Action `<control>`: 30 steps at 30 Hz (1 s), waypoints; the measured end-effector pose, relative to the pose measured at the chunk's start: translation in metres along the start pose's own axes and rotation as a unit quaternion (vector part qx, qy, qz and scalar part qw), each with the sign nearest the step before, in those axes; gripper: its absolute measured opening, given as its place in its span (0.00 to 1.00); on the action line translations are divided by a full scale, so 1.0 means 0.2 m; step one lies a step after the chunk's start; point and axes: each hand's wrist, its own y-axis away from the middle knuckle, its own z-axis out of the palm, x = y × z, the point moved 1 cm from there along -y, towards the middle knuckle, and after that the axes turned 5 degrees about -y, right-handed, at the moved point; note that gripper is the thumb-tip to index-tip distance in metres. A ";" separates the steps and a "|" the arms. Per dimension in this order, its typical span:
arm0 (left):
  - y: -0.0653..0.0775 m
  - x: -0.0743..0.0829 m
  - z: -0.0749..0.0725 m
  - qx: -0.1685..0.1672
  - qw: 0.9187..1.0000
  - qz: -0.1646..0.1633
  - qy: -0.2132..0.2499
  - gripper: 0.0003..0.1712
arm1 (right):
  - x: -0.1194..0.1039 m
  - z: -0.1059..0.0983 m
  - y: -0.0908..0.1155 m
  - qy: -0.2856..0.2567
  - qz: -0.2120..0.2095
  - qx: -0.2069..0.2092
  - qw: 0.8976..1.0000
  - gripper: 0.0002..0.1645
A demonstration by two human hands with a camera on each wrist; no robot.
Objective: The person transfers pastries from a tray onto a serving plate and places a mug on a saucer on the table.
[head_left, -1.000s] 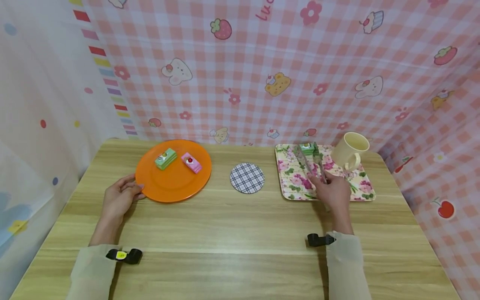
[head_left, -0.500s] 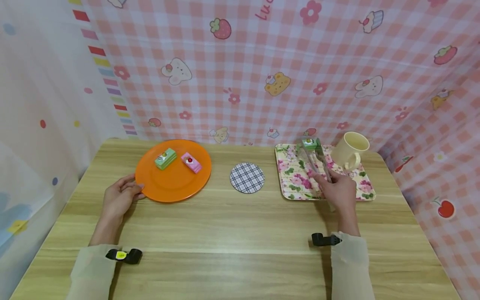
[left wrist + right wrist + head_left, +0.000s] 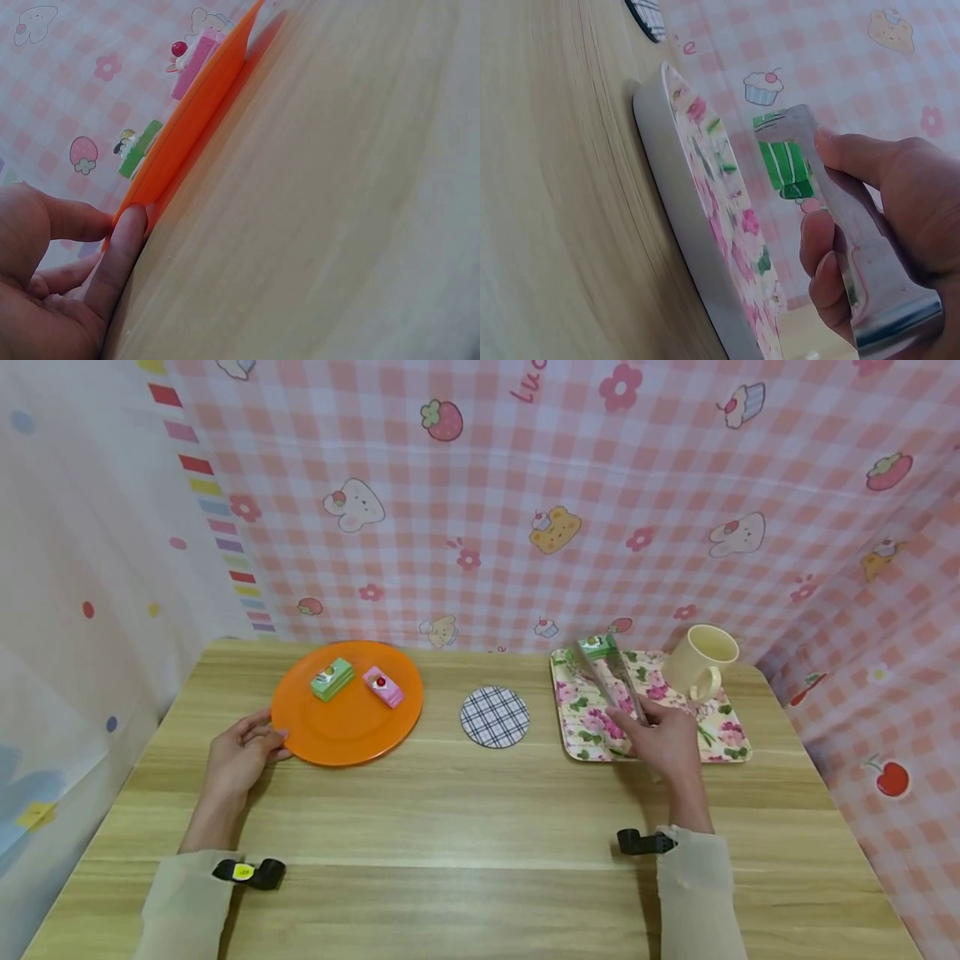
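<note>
My left hand (image 3: 238, 760) pinches the near-left rim of the orange plate (image 3: 345, 739); in the left wrist view the thumb lies against one face and a finger against the other. Two toy cake slices, one green (image 3: 332, 679) and one pink (image 3: 383, 687), sit on that plate. With my right hand (image 3: 667, 745) I hold metal tongs (image 3: 632, 687). Between the tong ends is another green toy cake slice (image 3: 597, 646), held over the back left of the floral tray (image 3: 592, 745). The right wrist view shows this slice (image 3: 784, 166) raised off the tray.
A cream mug (image 3: 697, 664) stands at the tray's back right, close to the tongs. Between plate and tray lies a round checked coaster (image 3: 495, 717). A pink checked cloth (image 3: 495, 485) hangs behind the table's back edge.
The tongs and the green slice first shifted slightly right, then left and a little upward; the slice now sits nearer the tray's back-left corner. My left hand and the plate stay put.
</note>
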 end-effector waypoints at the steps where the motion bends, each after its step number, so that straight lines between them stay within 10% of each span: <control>1: 0.00 0.00 0.00 0.000 1.000 0.001 -0.002 0.36 | 0.00 0.01 0.00 -0.002 -0.001 -0.003 1.000 0.50; 30: 0.00 0.00 0.00 -0.002 1.000 0.010 -0.018 0.36 | -0.16 0.21 0.06 -0.025 -0.076 -0.033 0.996 0.43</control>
